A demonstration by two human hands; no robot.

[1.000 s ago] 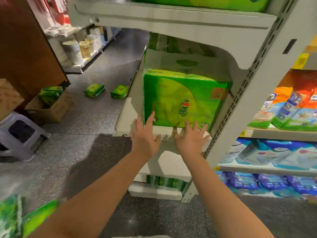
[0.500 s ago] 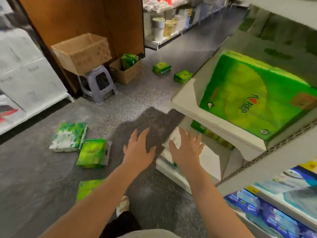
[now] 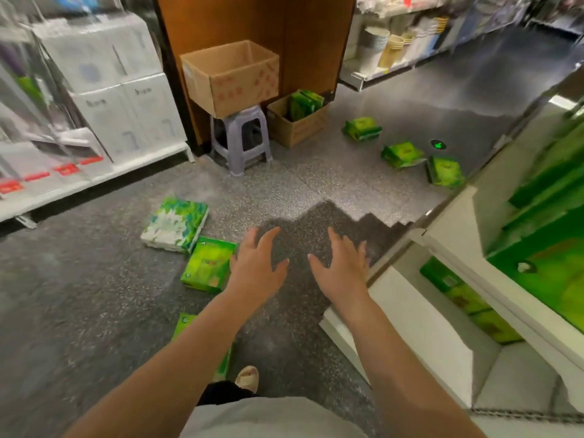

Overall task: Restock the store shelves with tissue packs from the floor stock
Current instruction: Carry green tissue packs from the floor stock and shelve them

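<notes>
Both hands hang empty over the grey floor with fingers spread: my left hand (image 3: 257,267) and my right hand (image 3: 341,268). Just left of my left hand lies a green tissue pack (image 3: 207,263). Beside it lies a green-and-white floral pack (image 3: 175,224). Another green pack (image 3: 189,327) is partly hidden under my left forearm. Three more green packs lie farther off: one (image 3: 361,128), a second (image 3: 403,154) and a third (image 3: 444,172). The white shelf unit (image 3: 448,245) on the right holds a large green pack (image 3: 550,273) and green packs lower down (image 3: 467,298).
A cardboard box (image 3: 232,75) sits on a purple plastic stool (image 3: 241,139) by a brown pillar. A smaller open carton (image 3: 295,121) with green packs stands next to it. White boxed goods fill the left shelving (image 3: 104,99). My sandalled foot (image 3: 248,377) is below.
My hands have left the green pack on the shelf and dropped toward the floor. The view has swung left and down, bringing the floor packs into sight.
</notes>
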